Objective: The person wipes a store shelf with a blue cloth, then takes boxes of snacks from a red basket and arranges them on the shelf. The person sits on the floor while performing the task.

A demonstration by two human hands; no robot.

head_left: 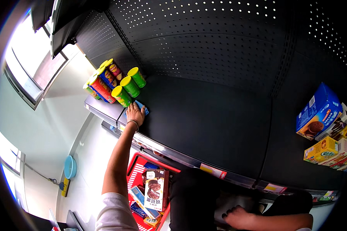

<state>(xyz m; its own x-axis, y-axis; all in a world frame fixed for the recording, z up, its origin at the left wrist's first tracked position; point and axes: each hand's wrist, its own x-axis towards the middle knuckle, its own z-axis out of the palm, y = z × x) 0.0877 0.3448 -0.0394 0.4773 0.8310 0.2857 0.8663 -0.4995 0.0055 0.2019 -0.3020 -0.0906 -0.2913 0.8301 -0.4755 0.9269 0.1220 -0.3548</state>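
Observation:
My left hand (135,115) lies palm down on a folded blue cloth (142,107), pressing it to the black shelf board (202,124) near its front edge. Just beyond the fingers stands a green snack canister (122,96) with a yellow lid. Two more green canisters (130,87) line up behind it, towards the back panel. Low in the view, my right hand (237,217) hangs beside my dark-trousered legs, its fingers curled and partly in shadow. Whether it holds anything is not visible.
Red, blue and other canisters (102,89) cluster at the shelf's left end. Boxed biscuits (318,115) stand at the right. A red shopping basket (134,167) with several snack boxes sits below the shelf edge. A blue basin (70,167) and a mop (65,187) are by the wall.

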